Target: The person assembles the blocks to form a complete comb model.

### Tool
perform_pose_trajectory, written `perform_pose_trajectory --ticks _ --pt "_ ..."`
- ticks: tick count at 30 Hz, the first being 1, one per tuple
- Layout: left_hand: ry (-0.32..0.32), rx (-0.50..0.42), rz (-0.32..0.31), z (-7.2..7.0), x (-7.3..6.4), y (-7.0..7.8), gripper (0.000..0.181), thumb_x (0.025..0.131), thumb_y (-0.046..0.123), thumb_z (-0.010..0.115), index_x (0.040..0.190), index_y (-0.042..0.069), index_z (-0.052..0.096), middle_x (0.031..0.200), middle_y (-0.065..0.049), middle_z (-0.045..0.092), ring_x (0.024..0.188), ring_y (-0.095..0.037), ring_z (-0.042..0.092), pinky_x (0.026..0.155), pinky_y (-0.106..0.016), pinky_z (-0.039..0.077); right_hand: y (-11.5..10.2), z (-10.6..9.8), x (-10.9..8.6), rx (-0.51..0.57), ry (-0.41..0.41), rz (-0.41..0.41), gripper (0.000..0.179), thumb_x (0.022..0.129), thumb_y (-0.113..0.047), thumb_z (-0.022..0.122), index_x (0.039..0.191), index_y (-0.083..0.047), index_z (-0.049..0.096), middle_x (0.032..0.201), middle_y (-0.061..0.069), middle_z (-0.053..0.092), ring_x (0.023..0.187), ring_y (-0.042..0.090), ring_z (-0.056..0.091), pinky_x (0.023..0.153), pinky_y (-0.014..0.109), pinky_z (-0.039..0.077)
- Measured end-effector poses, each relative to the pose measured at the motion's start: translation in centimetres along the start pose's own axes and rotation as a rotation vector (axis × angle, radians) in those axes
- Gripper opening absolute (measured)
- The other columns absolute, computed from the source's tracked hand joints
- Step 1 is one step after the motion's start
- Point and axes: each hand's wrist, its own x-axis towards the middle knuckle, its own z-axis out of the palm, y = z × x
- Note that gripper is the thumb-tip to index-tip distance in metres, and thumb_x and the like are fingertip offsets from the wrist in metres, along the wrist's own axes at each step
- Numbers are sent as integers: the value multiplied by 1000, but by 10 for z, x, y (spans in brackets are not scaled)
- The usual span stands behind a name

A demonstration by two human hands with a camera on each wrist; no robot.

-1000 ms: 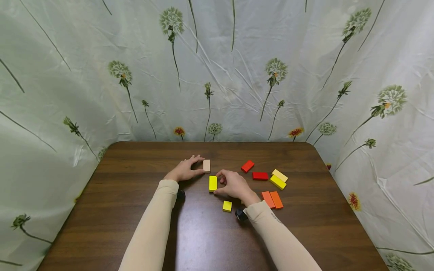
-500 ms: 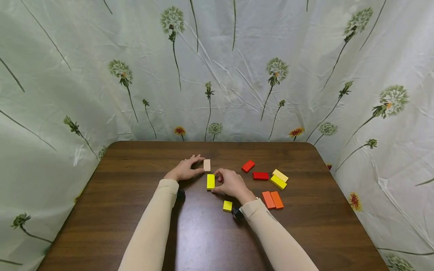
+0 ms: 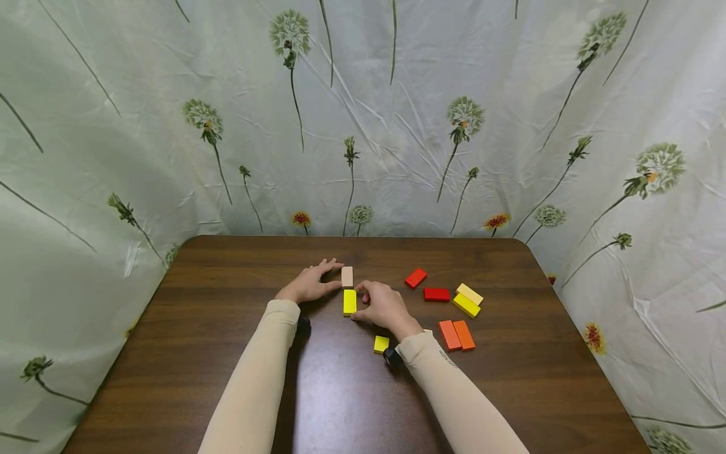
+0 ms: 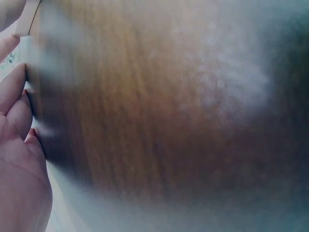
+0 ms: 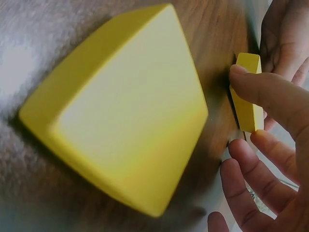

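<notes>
In the head view my left hand (image 3: 309,284) is at the pale wooden block (image 3: 347,277), thumb and index finger pinching its two ends. The left wrist view catches only a corner of this block (image 4: 28,18). Just below it lies a yellow block (image 3: 350,303), lengthwise in line and close to touching. My right hand (image 3: 387,308) pinches the yellow block from its right side. In the right wrist view, thumb and index finger sit at opposite ends of that block (image 5: 247,92), the other fingers loosely bent. Nearer the camera is a small yellow block (image 5: 130,111).
On the brown table (image 3: 227,353), right of my hands, lie two red blocks (image 3: 437,294), a cream block (image 3: 470,293) against a yellow one (image 3: 466,306), and two orange blocks (image 3: 456,335) side by side. My right cuff partly covers a pale piece (image 3: 428,331). A flowered curtain (image 3: 397,126) hangs behind.
My right hand has slid the yellow block left and slightly away from me, up to the pale block's near end. My left hand has stayed in place.
</notes>
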Motion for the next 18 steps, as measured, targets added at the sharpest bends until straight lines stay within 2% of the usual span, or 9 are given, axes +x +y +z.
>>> perform_pose_trajectory --ticks 18 --pt "1 1 -6 0 -1 2 61 111 38 59 166 16 43 179 -17 24 168 -42 14 134 -66 10 -6 8 5 -44 39 34 58 88 -37 91 137 -17 69 90 -5 63 79 13 57 90 49 49"
